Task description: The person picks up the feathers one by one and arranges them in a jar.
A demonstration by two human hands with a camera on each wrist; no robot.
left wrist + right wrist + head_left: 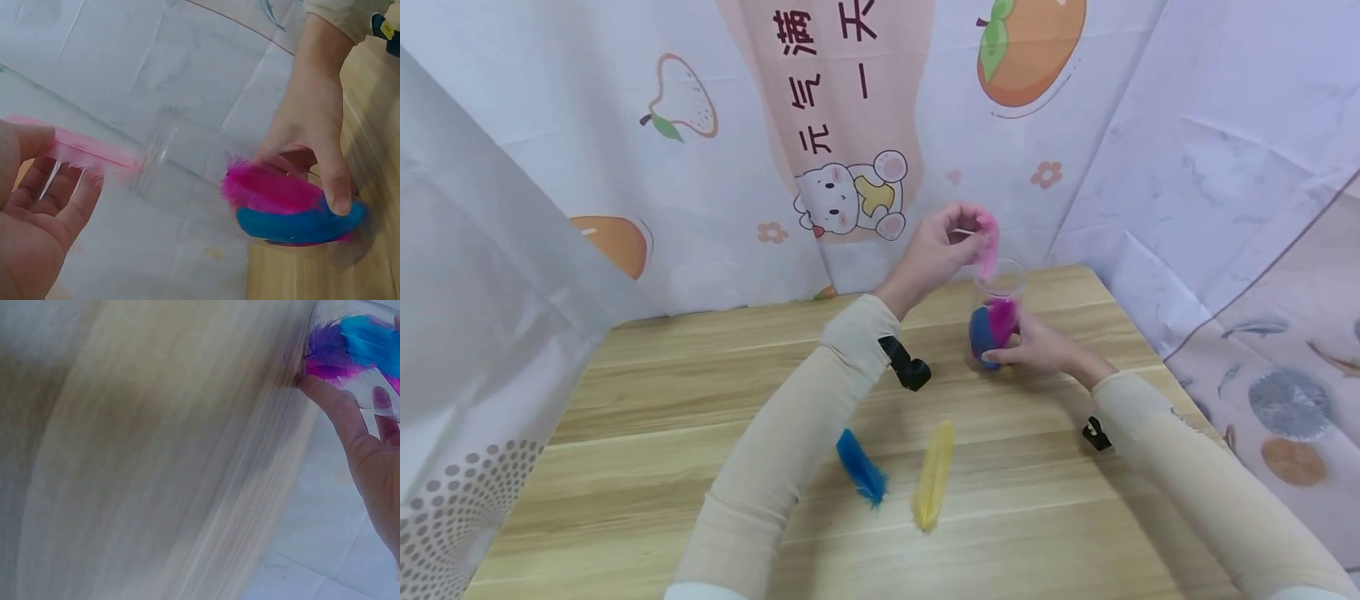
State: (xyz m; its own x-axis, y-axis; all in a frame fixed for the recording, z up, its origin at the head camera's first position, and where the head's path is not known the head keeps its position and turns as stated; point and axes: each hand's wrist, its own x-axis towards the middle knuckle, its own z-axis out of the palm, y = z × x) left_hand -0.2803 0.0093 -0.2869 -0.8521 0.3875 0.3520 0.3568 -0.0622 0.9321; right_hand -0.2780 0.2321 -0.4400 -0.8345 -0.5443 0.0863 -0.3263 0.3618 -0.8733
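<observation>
Near the back right of the table, my right hand grips a clear, tall plastic jar low on its side. Inside its lower part lie a magenta feather and a blue feather; a purple feather also shows in the right wrist view. Above the jar, my left hand pinches a light pink feather between thumb and fingers. That feather's lower tip is at the jar's mouth; how far in it reaches I cannot tell.
On the wooden table a blue feather and a yellow feather lie in front of the jar, near my left forearm. A printed curtain hangs right behind the table's back edge. Black mounts stick out from both wrists.
</observation>
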